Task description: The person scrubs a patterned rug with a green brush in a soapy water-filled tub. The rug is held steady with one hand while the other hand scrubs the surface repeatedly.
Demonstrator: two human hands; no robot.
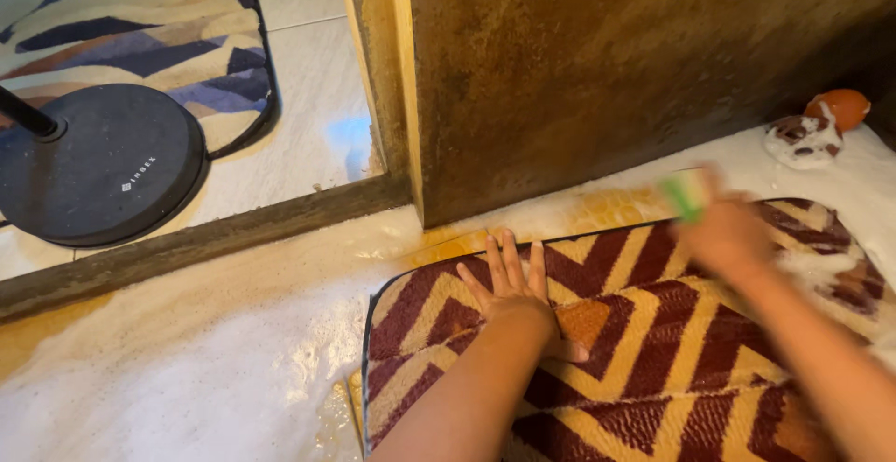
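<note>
Maroon, orange and cream zigzags cover the wet woven mat [672, 331], which lies on the foam-covered floor [187, 369] just below a rough brown door [607, 61]. The person's left hand [511, 287] lies flat on the mat near its upper left corner, palm down, fingers [509, 255] spread wide and gripping nothing. The right hand [723, 229] is blurred over the mat's upper right part, and its fingers are curled around a small green scrubbing brush [684, 193]; how tightly cannot be told through the blur. White suds spread around the mat and along the wooden threshold [187, 243]. At the far right, beside the door's base, an orange rounded object [843, 107] rests against a sudsy lump [803, 140]. Beyond the threshold, a dark round stand base [103, 168] sits on pale tiles, overlapping a blue, cream and brown patterned rug [159, 28].
</note>
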